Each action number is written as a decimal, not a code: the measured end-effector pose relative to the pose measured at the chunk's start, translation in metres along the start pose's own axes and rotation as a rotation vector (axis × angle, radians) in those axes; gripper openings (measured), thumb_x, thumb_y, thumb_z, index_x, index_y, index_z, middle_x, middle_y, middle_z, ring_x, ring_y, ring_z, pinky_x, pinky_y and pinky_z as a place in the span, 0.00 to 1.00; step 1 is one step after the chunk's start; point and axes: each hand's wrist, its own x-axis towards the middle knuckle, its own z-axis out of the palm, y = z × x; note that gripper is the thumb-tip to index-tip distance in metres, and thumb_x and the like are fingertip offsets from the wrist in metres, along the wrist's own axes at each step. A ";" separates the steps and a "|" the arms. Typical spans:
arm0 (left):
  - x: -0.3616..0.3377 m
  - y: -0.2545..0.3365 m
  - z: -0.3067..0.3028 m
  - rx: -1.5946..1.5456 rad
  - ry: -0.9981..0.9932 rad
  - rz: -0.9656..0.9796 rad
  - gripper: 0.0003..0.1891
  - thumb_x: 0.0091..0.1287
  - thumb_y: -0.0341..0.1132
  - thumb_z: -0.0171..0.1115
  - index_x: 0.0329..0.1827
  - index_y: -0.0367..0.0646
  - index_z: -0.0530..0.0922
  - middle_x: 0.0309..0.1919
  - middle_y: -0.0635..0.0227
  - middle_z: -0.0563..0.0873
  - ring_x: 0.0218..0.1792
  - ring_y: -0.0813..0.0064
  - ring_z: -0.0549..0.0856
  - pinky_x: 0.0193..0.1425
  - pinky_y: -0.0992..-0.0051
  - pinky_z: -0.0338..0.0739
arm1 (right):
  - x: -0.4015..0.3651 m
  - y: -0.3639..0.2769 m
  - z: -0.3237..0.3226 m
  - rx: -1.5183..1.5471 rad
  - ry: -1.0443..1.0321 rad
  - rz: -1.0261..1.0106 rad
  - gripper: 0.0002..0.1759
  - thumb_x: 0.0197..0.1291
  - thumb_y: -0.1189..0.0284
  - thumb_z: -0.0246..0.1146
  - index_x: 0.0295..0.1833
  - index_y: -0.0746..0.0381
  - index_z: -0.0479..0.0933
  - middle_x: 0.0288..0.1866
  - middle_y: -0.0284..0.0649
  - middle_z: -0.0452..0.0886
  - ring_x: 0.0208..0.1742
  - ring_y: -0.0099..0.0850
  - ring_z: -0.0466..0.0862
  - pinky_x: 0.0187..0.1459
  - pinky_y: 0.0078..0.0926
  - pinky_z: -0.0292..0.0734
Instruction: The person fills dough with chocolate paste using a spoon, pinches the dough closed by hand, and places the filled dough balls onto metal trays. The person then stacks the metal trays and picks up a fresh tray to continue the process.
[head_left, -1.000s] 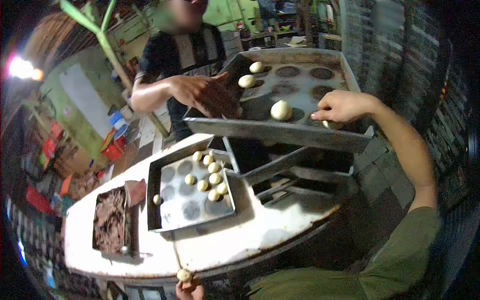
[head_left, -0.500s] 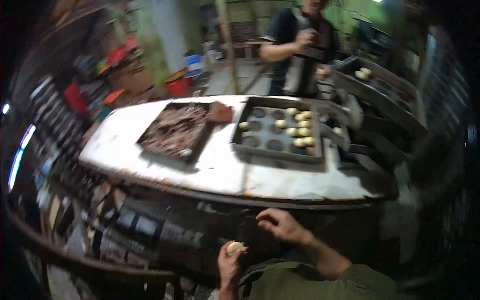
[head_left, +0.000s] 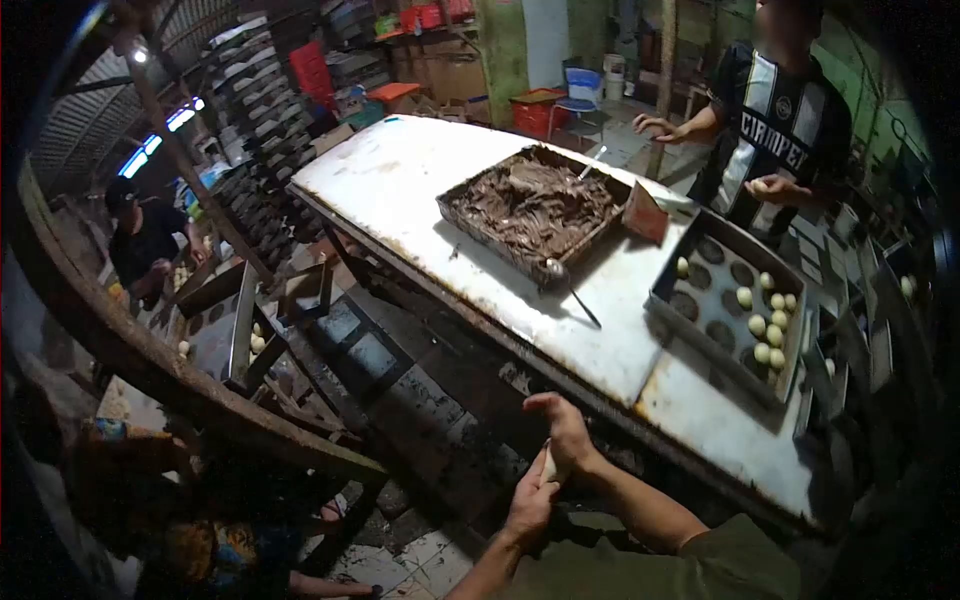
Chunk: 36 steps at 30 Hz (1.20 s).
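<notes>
My left hand is closed around a pale piece of dough, only partly visible between my hands. Against it presses the palm of my right hand, its fingers stretched out and away from the dough. Both hands are in front of the near edge of the white table. On the table, a metal tray carries several pale dough balls on its right side, with dark round marks across its bottom. To its left, a pan of brown filling has a utensil handle sticking out at the near corner.
A reddish scraper leans at the pan's right side. Across the table a person holds a pale piece. More people and trays are at the left, behind a curved beam. Stacked trays stand at the right.
My view has turned left, so the table sits further right. My hands, apart before, have come together on the dough. The person across has spread their hands.
</notes>
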 end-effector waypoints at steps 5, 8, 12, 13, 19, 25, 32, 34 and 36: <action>0.079 0.025 0.002 -0.297 -0.128 -0.099 0.26 0.59 0.21 0.49 0.64 0.34 0.61 0.57 0.60 0.72 0.57 0.69 0.74 0.62 0.72 0.67 | 0.134 0.069 -0.058 -0.554 0.341 -0.095 0.26 0.54 0.67 0.62 0.54 0.70 0.65 0.49 0.53 0.72 0.50 0.46 0.73 0.52 0.39 0.68; 0.125 0.023 -0.002 -0.331 0.122 -0.153 0.18 0.63 0.26 0.53 0.57 0.33 0.68 0.51 0.59 0.77 0.52 0.68 0.78 0.59 0.68 0.72 | 0.184 0.103 -0.066 -0.676 0.307 -0.058 0.31 0.54 0.68 0.62 0.60 0.67 0.58 0.51 0.54 0.70 0.51 0.50 0.72 0.52 0.41 0.68; 0.163 0.022 0.008 -0.131 0.236 -0.215 0.15 0.60 0.23 0.57 0.51 0.33 0.72 0.46 0.60 0.79 0.47 0.71 0.80 0.49 0.75 0.78 | 0.191 0.112 -0.055 -0.507 0.333 -0.032 0.18 0.60 0.74 0.55 0.55 0.65 0.65 0.47 0.53 0.73 0.45 0.49 0.76 0.45 0.39 0.72; 0.172 0.027 0.011 -0.029 0.226 -0.214 0.15 0.59 0.23 0.58 0.50 0.34 0.72 0.45 0.61 0.79 0.46 0.73 0.80 0.48 0.78 0.77 | 0.183 0.101 -0.055 -0.496 0.349 -0.031 0.16 0.60 0.75 0.54 0.54 0.65 0.67 0.45 0.52 0.75 0.45 0.48 0.77 0.45 0.37 0.73; 0.225 0.049 0.021 0.249 -0.322 -0.146 0.31 0.57 0.23 0.57 0.65 0.37 0.58 0.55 0.67 0.71 0.56 0.79 0.70 0.59 0.78 0.65 | 0.197 0.027 -0.068 -0.386 0.291 0.129 0.19 0.61 0.77 0.52 0.59 0.60 0.67 0.34 0.48 0.80 0.33 0.40 0.82 0.37 0.31 0.75; 0.270 0.144 -0.032 -0.239 -0.330 -0.351 0.31 0.57 0.23 0.56 0.65 0.35 0.59 0.55 0.62 0.73 0.54 0.73 0.75 0.58 0.77 0.68 | 0.358 0.053 -0.090 -1.067 -0.006 -0.051 0.21 0.58 0.74 0.49 0.57 0.49 0.71 0.35 0.45 0.78 0.36 0.47 0.80 0.36 0.42 0.74; 0.310 0.208 -0.122 -0.237 -0.104 -0.309 0.21 0.62 0.21 0.47 0.61 0.32 0.64 0.53 0.56 0.75 0.53 0.70 0.76 0.57 0.75 0.71 | 0.457 0.104 -0.049 -1.598 -0.242 0.053 0.10 0.56 0.73 0.53 0.44 0.60 0.73 0.29 0.46 0.80 0.31 0.40 0.84 0.27 0.34 0.80; 0.321 0.223 -0.135 -0.185 -0.024 -0.331 0.19 0.65 0.22 0.45 0.60 0.31 0.66 0.52 0.57 0.76 0.51 0.71 0.78 0.54 0.77 0.73 | 0.445 0.082 -0.039 -1.527 -0.388 0.228 0.11 0.55 0.71 0.54 0.44 0.62 0.74 0.33 0.49 0.81 0.34 0.44 0.84 0.32 0.39 0.80; 0.337 0.227 -0.148 -0.161 -0.055 -0.345 0.18 0.66 0.25 0.44 0.59 0.32 0.68 0.50 0.59 0.78 0.49 0.72 0.79 0.53 0.77 0.73 | 0.440 0.054 -0.046 -1.351 -0.464 0.386 0.14 0.54 0.73 0.54 0.47 0.60 0.76 0.36 0.52 0.81 0.37 0.46 0.82 0.36 0.41 0.78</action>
